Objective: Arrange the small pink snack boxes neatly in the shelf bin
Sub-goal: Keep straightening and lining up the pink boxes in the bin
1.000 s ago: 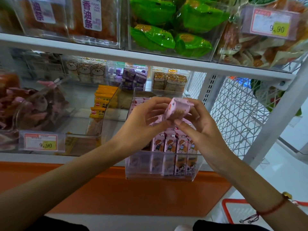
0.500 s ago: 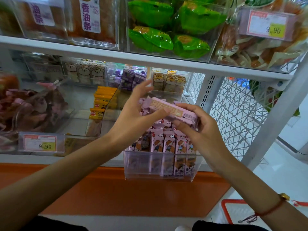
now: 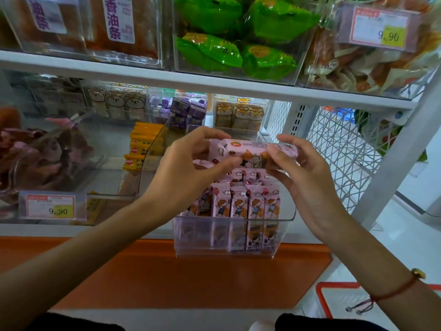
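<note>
A pink snack box (image 3: pixel 248 151) lies sideways in the air above the clear shelf bin (image 3: pixel 205 237). My left hand (image 3: pixel 191 168) pinches its left end and my right hand (image 3: pixel 303 170) grips its right end. In the bin, several pink snack boxes (image 3: pixel 241 206) stand upright in a front row with cartoon figures facing me. More pink boxes lie behind them, partly hidden by my hands. The bin sticks out past the shelf's front edge.
Left of the bin stand yellow packets (image 3: pixel 140 149) and a bin of dark snacks (image 3: pixel 43 154) with a 9.90 price tag (image 3: pixel 51 206). Purple packs (image 3: pixel 186 113) sit behind. A white wire panel (image 3: pixel 338 151) and upright post (image 3: pixel 403 144) close the right side. Green bags (image 3: pixel 238 34) fill the shelf above.
The pink box has turned from end-on to lying sideways between both hands. My left hand's fingers have closed onto its left end. The camera has shifted slightly.
</note>
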### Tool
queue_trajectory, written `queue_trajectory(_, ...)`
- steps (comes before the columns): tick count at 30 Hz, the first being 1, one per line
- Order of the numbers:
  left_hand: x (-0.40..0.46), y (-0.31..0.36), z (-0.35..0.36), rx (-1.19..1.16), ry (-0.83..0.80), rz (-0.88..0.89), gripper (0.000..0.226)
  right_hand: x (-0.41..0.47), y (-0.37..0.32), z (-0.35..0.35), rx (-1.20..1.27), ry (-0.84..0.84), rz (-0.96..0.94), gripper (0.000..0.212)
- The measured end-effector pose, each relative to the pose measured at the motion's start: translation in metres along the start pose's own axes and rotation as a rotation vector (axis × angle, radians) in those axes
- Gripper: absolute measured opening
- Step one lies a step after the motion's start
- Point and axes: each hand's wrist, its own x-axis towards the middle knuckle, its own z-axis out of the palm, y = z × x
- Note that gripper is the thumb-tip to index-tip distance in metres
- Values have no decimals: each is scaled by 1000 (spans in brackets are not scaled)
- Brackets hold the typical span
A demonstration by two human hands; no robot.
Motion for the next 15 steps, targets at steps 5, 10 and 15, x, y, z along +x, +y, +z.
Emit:
queue_trajectory(5,7,-6,-4,22,83,50,29,-3,5,-1,-403,4,-166,51)
queue_trajectory(10,26,-17,-10,94,167,52,30,-7,20,-15,-934,-96,-289,68)
queue_trajectory(15,64,-33,-7,287,238,30,33,-15,25,-14,-1334,-362,-428,39)
